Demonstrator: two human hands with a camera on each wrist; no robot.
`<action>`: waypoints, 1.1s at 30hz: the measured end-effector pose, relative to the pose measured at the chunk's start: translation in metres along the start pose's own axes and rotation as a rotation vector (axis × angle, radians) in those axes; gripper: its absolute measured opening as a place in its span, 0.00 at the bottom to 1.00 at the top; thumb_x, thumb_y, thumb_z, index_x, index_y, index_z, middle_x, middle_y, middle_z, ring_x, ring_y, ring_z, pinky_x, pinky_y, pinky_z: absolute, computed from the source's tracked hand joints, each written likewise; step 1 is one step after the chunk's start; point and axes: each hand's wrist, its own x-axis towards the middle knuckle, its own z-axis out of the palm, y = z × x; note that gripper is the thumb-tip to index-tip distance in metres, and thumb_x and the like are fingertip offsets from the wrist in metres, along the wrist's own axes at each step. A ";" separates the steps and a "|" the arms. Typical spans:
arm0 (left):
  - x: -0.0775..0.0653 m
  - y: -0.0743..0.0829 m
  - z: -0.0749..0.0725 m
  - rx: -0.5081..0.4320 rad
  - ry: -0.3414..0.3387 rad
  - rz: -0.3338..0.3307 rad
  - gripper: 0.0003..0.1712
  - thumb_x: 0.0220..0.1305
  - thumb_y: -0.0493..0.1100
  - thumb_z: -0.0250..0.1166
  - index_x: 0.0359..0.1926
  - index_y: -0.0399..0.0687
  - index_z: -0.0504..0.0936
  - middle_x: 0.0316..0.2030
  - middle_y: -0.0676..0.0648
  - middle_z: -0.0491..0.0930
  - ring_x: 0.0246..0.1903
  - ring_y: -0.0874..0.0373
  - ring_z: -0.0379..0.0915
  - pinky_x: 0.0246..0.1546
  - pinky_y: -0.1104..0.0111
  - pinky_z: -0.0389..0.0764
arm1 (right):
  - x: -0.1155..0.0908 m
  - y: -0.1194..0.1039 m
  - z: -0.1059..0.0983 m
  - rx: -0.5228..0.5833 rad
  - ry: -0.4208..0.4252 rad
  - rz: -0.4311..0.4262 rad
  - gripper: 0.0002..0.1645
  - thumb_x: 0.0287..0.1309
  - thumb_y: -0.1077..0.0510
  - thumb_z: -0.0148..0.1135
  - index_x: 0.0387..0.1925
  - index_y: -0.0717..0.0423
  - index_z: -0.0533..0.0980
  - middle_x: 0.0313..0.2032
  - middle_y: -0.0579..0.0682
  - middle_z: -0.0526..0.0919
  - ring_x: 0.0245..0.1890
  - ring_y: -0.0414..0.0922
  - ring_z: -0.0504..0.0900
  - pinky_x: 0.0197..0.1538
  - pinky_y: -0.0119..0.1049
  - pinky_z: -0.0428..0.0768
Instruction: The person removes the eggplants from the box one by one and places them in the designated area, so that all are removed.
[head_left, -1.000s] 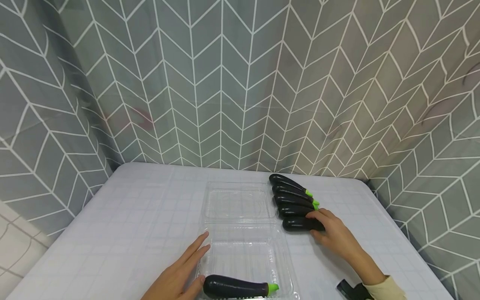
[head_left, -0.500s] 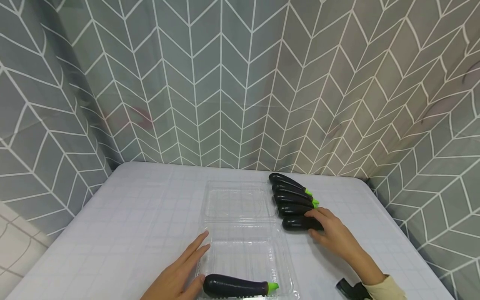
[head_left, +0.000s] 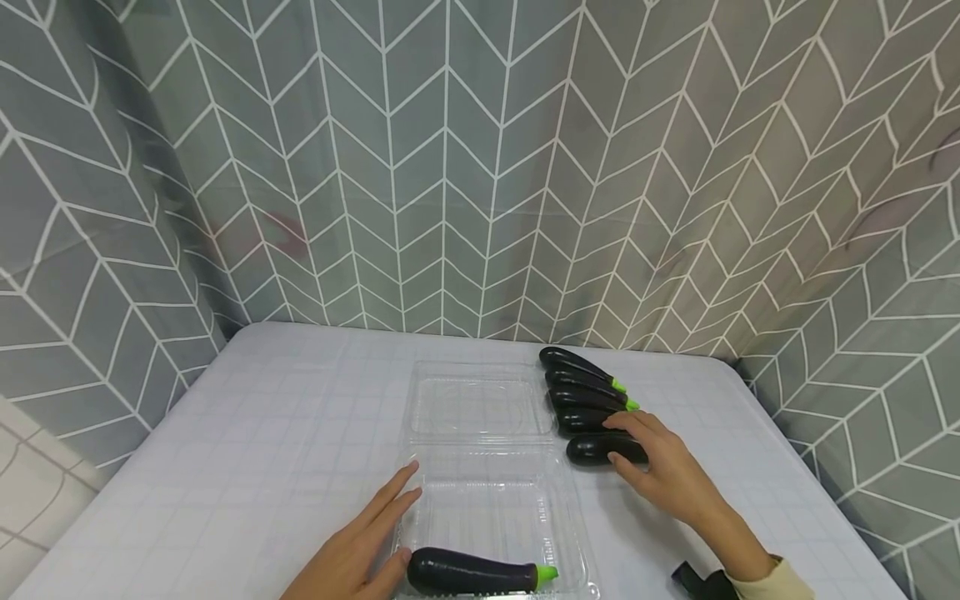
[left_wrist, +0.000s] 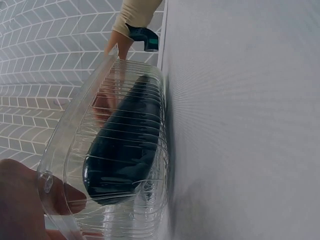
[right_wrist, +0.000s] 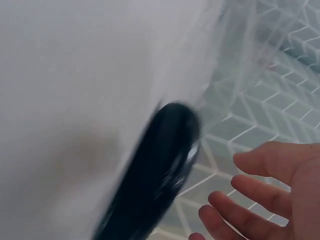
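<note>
A clear plastic clamshell container point(head_left: 566, 500) lies open on the table with its lid point(head_left: 480, 412) folded back. One black eggplant point(head_left: 472, 573) with a green stem lies across the front of its base. My left hand point(head_left: 352, 546) rests on the container's left rim, fingers extended; the left wrist view has the thumb at the clear wall. To the right, my right hand point(head_left: 663, 471) hovers over the nearest eggplant point(head_left: 588, 451) of a row, hiding its stem end. In the right wrist view that hand's fingers point(right_wrist: 250, 220) are spread and apart from the eggplant.
Several more eggplants point(head_left: 581, 398) lie side by side behind, toward the back right, stems pointing right. A black strap-like device point(head_left: 705, 582) sits at the right wrist. A white checked cloth covers the table point(head_left: 300, 433), and a patterned curtain point(head_left: 465, 208) hangs behind it.
The fingers of my right hand have loosened and spread around the nearest eggplant, the thumb now showing in front of it. My left hand and the container have stayed put.
</note>
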 end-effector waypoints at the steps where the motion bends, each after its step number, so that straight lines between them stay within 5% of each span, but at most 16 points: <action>1: 0.000 0.000 0.000 0.000 -0.001 -0.001 0.32 0.69 0.45 0.67 0.71 0.40 0.74 0.79 0.48 0.58 0.66 0.50 0.72 0.53 0.56 0.83 | 0.001 -0.005 -0.001 0.012 0.006 -0.003 0.25 0.52 0.68 0.76 0.53 0.56 0.81 0.55 0.50 0.82 0.58 0.53 0.80 0.63 0.39 0.75; 4: 0.000 0.000 0.000 -0.002 0.004 0.005 0.32 0.68 0.44 0.67 0.70 0.40 0.75 0.79 0.47 0.59 0.66 0.50 0.73 0.53 0.56 0.83 | 0.006 -0.023 -0.004 0.052 0.022 -0.027 0.26 0.53 0.67 0.76 0.54 0.53 0.81 0.56 0.48 0.82 0.58 0.50 0.80 0.63 0.24 0.69; 7: 0.001 -0.001 0.000 -0.005 0.010 0.012 0.32 0.68 0.44 0.67 0.70 0.40 0.75 0.79 0.47 0.59 0.66 0.49 0.72 0.53 0.55 0.83 | 0.011 -0.043 -0.005 0.092 0.029 -0.067 0.28 0.53 0.67 0.76 0.55 0.49 0.80 0.57 0.46 0.81 0.57 0.47 0.80 0.61 0.20 0.68; 19: 0.001 -0.002 0.001 -0.005 0.015 0.014 0.32 0.67 0.43 0.67 0.70 0.40 0.75 0.79 0.47 0.59 0.66 0.49 0.72 0.53 0.55 0.83 | 0.019 -0.098 0.005 0.290 -0.082 -0.178 0.28 0.58 0.64 0.74 0.59 0.44 0.79 0.58 0.40 0.79 0.59 0.41 0.78 0.62 0.32 0.76; 27: 0.000 -0.002 0.002 0.003 0.014 0.005 0.31 0.67 0.44 0.68 0.69 0.40 0.76 0.78 0.48 0.60 0.65 0.51 0.74 0.51 0.56 0.84 | 0.018 -0.117 0.020 0.320 -0.130 -0.320 0.22 0.65 0.58 0.70 0.59 0.45 0.77 0.58 0.41 0.78 0.58 0.40 0.78 0.60 0.34 0.77; 33: 0.000 -0.002 0.003 0.010 0.008 0.005 0.32 0.67 0.44 0.68 0.69 0.39 0.76 0.78 0.47 0.60 0.64 0.51 0.74 0.51 0.56 0.84 | 0.017 -0.131 0.030 0.382 -0.241 -0.308 0.23 0.65 0.59 0.71 0.60 0.45 0.78 0.58 0.38 0.78 0.58 0.38 0.77 0.58 0.37 0.79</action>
